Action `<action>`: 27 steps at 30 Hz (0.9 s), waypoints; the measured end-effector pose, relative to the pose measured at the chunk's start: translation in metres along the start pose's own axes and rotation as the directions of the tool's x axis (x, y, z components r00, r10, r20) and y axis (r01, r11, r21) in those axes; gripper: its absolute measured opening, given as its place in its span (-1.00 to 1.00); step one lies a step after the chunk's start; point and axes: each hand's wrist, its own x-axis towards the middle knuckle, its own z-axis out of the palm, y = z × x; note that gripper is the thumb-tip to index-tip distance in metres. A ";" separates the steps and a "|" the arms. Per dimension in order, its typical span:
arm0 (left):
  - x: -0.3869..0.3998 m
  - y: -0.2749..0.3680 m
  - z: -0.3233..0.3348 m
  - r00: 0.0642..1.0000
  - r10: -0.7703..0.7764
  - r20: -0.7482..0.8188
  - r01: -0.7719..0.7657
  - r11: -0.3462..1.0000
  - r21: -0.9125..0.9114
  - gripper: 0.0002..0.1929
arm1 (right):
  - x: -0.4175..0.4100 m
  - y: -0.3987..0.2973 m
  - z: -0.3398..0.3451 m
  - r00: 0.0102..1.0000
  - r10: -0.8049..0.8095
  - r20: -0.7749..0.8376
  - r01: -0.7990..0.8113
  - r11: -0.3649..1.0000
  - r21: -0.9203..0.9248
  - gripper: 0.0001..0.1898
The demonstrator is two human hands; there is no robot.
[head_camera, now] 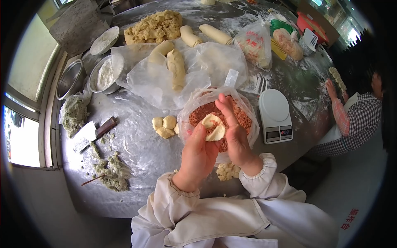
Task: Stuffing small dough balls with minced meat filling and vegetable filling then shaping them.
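My left hand [198,158] holds a small cup of pale dough [216,134], its thumb on the left rim. Inside the cup sits a little reddish-brown crumbly filling [211,126]. My right hand [238,142] is at the dough's right side, fingers stretched out and pointing away from me; whether its palm presses the dough is hard to tell. Beneath both hands lies an opened plastic bag [248,102] of the same reddish filling [201,110], partly hidden. Several small dough pieces [165,124] lie left of the bag, and a crumbly dough lump [228,171] near my right wrist.
A white digital scale [274,108] stands right of the bag. To the left are a scraper [100,130], greenish paste [113,172] and a flour bowl [107,74]. Dough rolls [176,68] and a large dough mass [155,26] lie farther back. A person [356,121] works at the right.
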 end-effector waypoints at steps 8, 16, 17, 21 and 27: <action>-0.007 0.001 -0.002 0.995 -0.084 -0.061 0.089 0.991 0.099 -0.61 | -0.006 0.004 0.016 0.968 -0.243 0.070 0.245 0.832 -0.498 -0.79; -0.011 -0.010 0.013 0.991 0.065 -0.119 -0.057 0.996 0.069 -0.59 | 0.002 -0.005 0.016 0.859 0.460 -0.224 -0.354 0.851 0.387 -0.63; -0.010 -0.011 0.011 0.974 0.221 -0.055 -0.185 0.909 0.372 -0.59 | 0.003 -0.004 0.013 0.874 0.446 -0.191 -0.360 0.860 0.362 -0.49; -0.016 -0.002 0.003 0.952 0.301 0.065 -0.256 0.657 0.709 -0.66 | -0.007 -0.007 0.019 0.943 0.333 0.001 -0.294 0.831 0.473 -0.25; -0.011 0.007 -0.009 0.776 0.464 0.428 -0.501 0.041 0.865 -0.57 | -0.012 -0.012 0.028 0.965 0.239 0.106 -0.260 0.917 0.304 -0.28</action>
